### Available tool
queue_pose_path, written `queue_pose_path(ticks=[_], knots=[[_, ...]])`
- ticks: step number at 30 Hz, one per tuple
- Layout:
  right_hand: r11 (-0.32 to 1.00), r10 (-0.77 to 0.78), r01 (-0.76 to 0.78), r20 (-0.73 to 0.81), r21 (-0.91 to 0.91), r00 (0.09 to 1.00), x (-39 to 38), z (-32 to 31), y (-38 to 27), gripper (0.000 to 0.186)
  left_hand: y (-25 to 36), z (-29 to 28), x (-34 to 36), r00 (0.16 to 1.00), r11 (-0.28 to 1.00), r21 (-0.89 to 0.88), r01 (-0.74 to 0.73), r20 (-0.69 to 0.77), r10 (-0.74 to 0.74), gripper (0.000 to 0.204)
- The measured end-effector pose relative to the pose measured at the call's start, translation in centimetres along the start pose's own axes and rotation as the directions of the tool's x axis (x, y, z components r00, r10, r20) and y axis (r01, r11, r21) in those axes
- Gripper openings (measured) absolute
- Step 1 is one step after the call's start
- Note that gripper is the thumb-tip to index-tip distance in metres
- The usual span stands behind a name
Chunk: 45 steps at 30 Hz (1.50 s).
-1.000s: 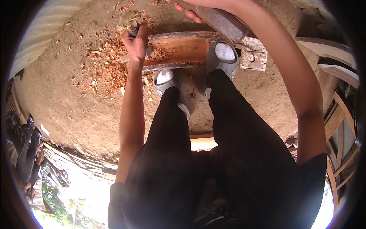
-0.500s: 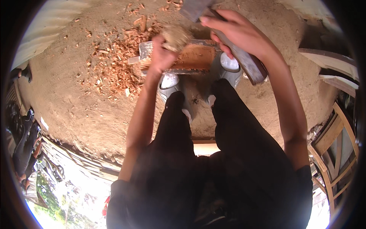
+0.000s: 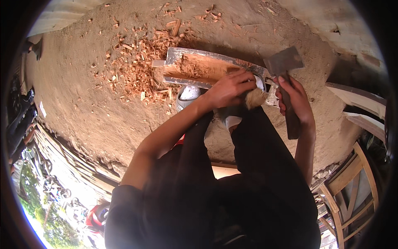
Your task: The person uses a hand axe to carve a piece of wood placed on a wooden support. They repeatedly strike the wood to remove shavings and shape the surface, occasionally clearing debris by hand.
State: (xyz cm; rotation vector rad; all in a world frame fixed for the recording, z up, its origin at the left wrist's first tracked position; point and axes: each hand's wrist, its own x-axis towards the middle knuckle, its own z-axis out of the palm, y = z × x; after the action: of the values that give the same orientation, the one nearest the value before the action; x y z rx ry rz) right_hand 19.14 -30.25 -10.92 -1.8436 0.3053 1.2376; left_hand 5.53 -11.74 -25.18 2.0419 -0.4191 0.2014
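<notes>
My right hand (image 3: 295, 99) is wrapped round the dark wooden handle of a mallet-like tool, whose broad, squared grey head (image 3: 284, 60) points away from me. My left hand (image 3: 232, 89) is closed over the right part of a hollowed wooden piece (image 3: 195, 68). From its grip sticks a frayed tan end (image 3: 256, 98), like a battered chisel handle; any blade is hidden. The wooden piece has worn grey edges and a rough reddish-brown hollow. It lies crosswise by my shoes (image 3: 188, 94), its right end partly hidden by my hand.
Reddish wood chips (image 3: 143, 68) are scattered on the dirt floor (image 3: 91, 91) to the left. At the right stand curved wooden parts (image 3: 360, 99) and a wooden frame (image 3: 346, 191). Another person's dark clothing (image 3: 20, 120) shows at the far left, with a red vehicle (image 3: 96, 218) below.
My left hand has moved right and nearer with the frayed-ended tool. The mallet has been brought lower and to the right, its head swung rightward. The view has shifted, showing more of the wooden piece.
</notes>
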Motion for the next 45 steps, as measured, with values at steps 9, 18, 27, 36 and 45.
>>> queue_pose_path(ticks=[9,18,27,36,45], knots=[[0.999,0.037,-0.034,-0.073,0.035,0.997,-4.5,-1.6,3.4,0.034,0.5,3.5,1.9,0.988,0.988,0.007,0.155,-0.012,-0.155,0.055],[0.896,-0.331,0.379,-0.220,0.233,0.917,-4.5,-1.0,6.0,0.037,-2.1,5.9,4.9,0.971,0.971,-0.087,0.223,-0.071,-0.229,0.039],[0.914,-0.406,0.389,-0.273,-0.116,0.872,-2.8,-0.4,8.5,0.033,-2.5,7.4,5.5,0.959,0.967,-0.086,0.239,-0.138,-0.249,0.036],[0.909,-0.389,0.415,-0.292,0.029,0.873,-3.3,0.4,7.1,0.026,-2.8,7.3,6.0,0.902,0.948,-0.097,0.304,-0.292,-0.319,0.027],[0.919,-0.350,0.380,-0.220,0.109,0.910,-2.1,-2.6,8.5,0.046,-2.9,7.9,6.1,0.904,0.932,-0.054,0.359,-0.230,-0.361,0.028]])
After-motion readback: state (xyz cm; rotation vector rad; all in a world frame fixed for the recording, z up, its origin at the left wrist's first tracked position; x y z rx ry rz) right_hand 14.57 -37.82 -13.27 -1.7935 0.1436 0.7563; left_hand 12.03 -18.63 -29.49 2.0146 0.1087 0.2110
